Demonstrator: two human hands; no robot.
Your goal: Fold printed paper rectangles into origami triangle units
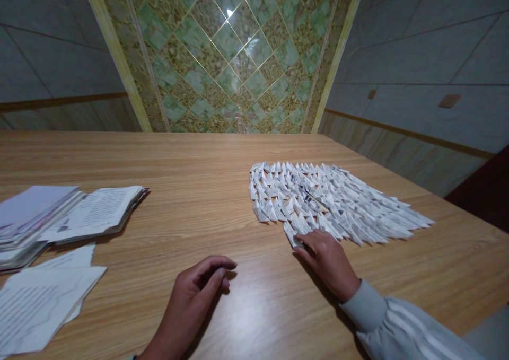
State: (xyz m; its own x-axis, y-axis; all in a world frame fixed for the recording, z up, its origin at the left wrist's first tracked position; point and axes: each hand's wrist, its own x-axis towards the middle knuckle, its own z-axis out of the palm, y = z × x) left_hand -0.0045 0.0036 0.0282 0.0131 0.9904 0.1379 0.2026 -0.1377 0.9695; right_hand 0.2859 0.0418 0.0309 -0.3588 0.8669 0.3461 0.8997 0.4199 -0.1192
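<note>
Many small folded paper pieces [330,201] made of printed paper lie in close rows on the wooden table [191,190], right of centre. My right hand [328,259] rests on the table at the near edge of the rows, its fingertips closed on one folded piece [292,235] at the front. My left hand [194,296] lies on bare wood near the middle, fingers loosely curled and apart, holding nothing.
A stack of open booklets with printed pages [59,217] lies at the left edge. Loose torn sheets [40,301] sit in front of the stack. Tiled walls stand behind the table, and the table's right edge [457,201] runs diagonally.
</note>
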